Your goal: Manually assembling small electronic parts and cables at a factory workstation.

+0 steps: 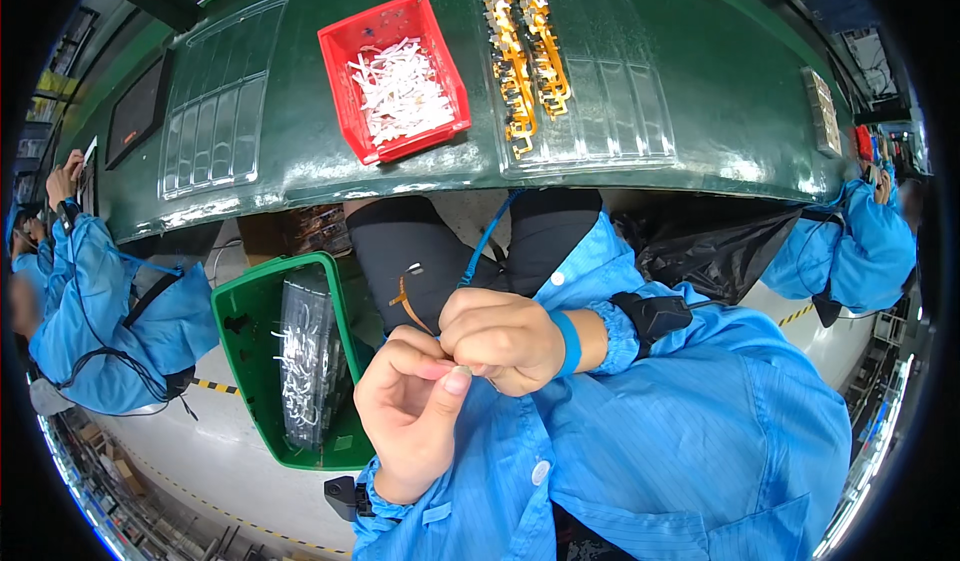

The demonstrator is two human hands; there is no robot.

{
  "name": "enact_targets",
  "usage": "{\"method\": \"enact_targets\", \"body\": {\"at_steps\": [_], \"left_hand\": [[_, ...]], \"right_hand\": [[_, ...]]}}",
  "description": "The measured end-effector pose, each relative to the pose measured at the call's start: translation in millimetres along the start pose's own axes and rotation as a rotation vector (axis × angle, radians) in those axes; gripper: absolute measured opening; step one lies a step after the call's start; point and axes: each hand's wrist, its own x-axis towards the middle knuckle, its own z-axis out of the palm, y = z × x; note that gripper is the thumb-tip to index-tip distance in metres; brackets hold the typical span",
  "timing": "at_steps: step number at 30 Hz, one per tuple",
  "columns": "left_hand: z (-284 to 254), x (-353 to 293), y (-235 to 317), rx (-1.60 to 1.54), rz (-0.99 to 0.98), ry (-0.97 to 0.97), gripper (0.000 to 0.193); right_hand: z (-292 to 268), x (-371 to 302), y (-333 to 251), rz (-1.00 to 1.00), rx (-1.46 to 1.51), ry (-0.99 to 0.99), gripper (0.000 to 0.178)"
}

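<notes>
Currently, two hands [507, 343], fingers curled shut together, pinch one thin, flexible amber strip [406, 304] over the lap [390, 236], while the smooth green bench [292, 151] carries one red plastic bin [425, 144] of slender white pieces [400, 91] and two clear, ribbed trays [625, 91], one holding two rows of amber parts [511, 71].

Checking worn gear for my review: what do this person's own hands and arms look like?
The left hand and right hand are ungloved. Both blue sleeves have gathered cuffs; a black device sits near each wrist, and a blue band circles the right.
</notes>
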Motion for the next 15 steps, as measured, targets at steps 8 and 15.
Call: {"method": "enact_targets", "body": {"at_steps": [8, 15], "left_hand": [[-0.8, 3.0, -4.2, -0.002, -0.019, -0.016, 0.012], [0.2, 1.4, -3.6, 0.317, 0.302, 0.160, 0.013]], "right_hand": [[-4.7, -2.4, 3.0, -0.016, -0.075, -0.021, 0.013], [-11.1, 2.5, 6.6, 0.033, -0.103, 0.015, 0.015]]}}
